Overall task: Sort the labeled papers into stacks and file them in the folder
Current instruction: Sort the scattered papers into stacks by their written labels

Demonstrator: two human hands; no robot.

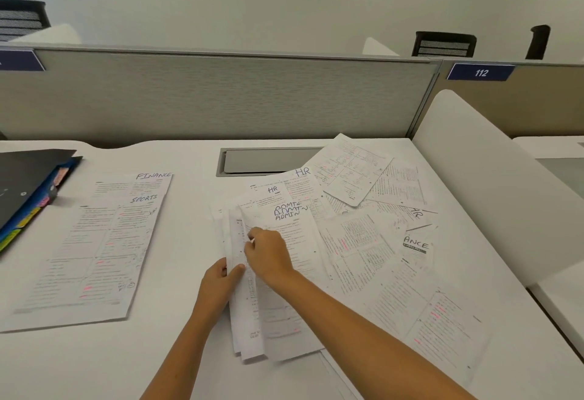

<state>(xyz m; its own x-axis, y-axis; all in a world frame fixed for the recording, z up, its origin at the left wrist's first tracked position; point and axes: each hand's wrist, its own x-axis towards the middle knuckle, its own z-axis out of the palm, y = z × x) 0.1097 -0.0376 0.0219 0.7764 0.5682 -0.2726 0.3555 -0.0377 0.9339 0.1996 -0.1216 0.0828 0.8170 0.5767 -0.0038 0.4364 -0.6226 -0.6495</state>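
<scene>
Printed sheets with handwritten labels cover the white desk (189,352). At the left lie a FINANCE sheet (148,181) and, overlapping it, a SPORTS sheet (94,260). In the middle is a bunch of ADMIN sheets (284,305); my left hand (218,286) grips its left edge, thumb on top. My right hand (268,256) rests on the same bunch, fingers curled and pinching a sheet edge. Beyond them lie HR sheets (294,185) and a loose pile of mixed papers (379,241) spreading to the right. The dark folder (28,191) with coloured tabs sits at the far left.
A grey cable hatch (268,161) is set into the desk behind the papers. A grey partition (221,96) closes the back, and a white curved divider (493,178) stands at the right. The desk's near left part holds no papers.
</scene>
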